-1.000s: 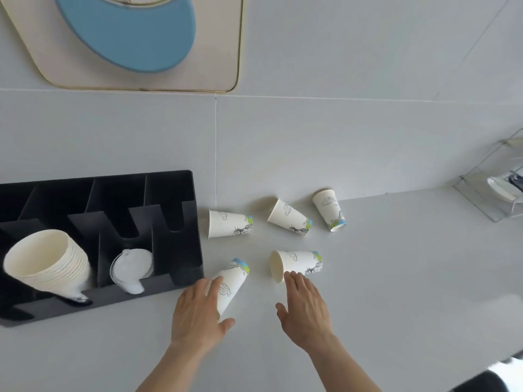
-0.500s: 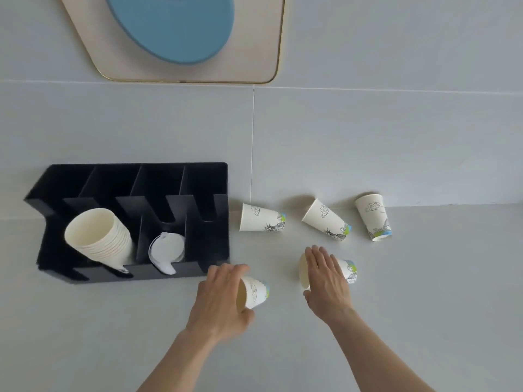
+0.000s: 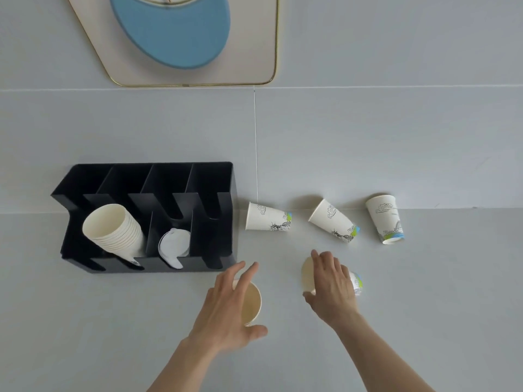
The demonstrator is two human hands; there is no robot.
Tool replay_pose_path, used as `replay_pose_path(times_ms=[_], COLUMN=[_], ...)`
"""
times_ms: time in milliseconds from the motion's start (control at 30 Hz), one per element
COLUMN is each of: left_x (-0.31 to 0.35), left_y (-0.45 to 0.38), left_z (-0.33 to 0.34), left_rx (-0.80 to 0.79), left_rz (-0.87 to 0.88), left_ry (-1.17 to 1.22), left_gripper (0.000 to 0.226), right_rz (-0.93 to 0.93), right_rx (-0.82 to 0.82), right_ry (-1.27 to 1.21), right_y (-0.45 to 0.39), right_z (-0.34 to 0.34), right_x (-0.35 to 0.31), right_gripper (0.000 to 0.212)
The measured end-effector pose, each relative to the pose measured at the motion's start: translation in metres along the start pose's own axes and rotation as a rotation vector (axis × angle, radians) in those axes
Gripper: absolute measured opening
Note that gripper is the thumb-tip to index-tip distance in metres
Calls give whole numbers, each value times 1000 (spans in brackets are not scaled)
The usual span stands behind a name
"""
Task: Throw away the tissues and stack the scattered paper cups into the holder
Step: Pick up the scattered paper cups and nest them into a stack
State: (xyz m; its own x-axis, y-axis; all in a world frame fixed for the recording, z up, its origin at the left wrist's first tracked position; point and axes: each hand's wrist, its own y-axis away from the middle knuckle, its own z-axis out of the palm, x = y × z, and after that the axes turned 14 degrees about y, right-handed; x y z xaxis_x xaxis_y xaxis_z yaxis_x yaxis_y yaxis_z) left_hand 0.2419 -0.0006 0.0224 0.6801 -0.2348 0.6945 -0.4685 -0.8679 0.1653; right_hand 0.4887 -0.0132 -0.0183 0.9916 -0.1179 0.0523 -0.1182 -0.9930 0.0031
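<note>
Grey tabletop (image 3: 424, 292) against grey tiled wall (image 3: 368, 137). Black holder (image 3: 223, 176) at left, cup stack (image 3: 113, 230) in first slot, white lids (image 3: 174, 244) in the next. Three paper cups (image 3: 267, 219) on their sides near wall. Left hand (image 3: 226, 309) wrapped around held cup (image 3: 250, 302), mouth facing right. Right hand (image 3: 334, 287) closed over lying cup (image 3: 308, 274).

No readable text is showing anywhere. The paper cups (image 3: 267, 220) at one o'clock are carrying line drawings and small coloured lettering near their bases, too blurred to make out.
</note>
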Motion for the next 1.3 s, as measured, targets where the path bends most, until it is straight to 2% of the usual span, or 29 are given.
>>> replay_pose_path(times_ms=[233, 333, 400, 533, 700, 833, 1167, 1300], left_x=[-21, -24, -23, -21, -20, -24, -37, -41], left_y=[20, 23, 24, 26, 30, 33, 34, 26], left_z=[1, 4, 5, 9, 11, 11, 14, 8], left_rx=[76, 88, 108, 162, 192, 197, 221, 275], left_rz=[6, -18, -38, -60, -94, -83, -25, -43], left_ry=[148, 218, 272, 377, 440, 436, 403, 414], left_gripper=[113, 117, 115, 108, 121, 127, 94, 94], right_rz=[84, -37, -130, -211, -248, -271, -299, -165], right_rx=[239, 225, 171, 59, -27, -33, -156, -118], right_ry=[-677, -895, -950, -881, -687, -602, -574, -558], right_y=[6, 21, 31, 43, 52, 51, 33, -15], right_z=[-97, -131, -135, -112, -67, -45, -36, -36], right_x=[-29, -45, -54, -73, -88, -92, -83, -62], right_gripper=[91, 92, 90, 90, 96, 90, 92, 85])
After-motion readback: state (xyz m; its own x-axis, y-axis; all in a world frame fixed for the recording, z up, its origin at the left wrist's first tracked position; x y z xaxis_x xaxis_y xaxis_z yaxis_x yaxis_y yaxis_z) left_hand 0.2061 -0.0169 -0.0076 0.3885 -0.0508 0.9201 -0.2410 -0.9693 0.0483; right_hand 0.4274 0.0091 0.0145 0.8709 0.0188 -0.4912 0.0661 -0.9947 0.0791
